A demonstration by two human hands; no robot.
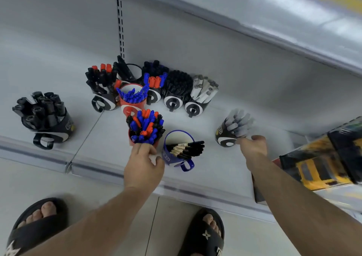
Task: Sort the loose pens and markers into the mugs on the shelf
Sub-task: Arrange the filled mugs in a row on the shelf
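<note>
Red mug point(137, 140) gripped by left hand point(144, 166); right hand point(254, 147) fingers pinch black mug point(225, 138).

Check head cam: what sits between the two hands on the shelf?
In the head view, the blue mug holding black markers stands between the left hand and right hand.

Your forearms are bare, no sleeves showing. At the bottom of the frame you wear black slide sandals point(203, 234) with pale emblems.
</note>
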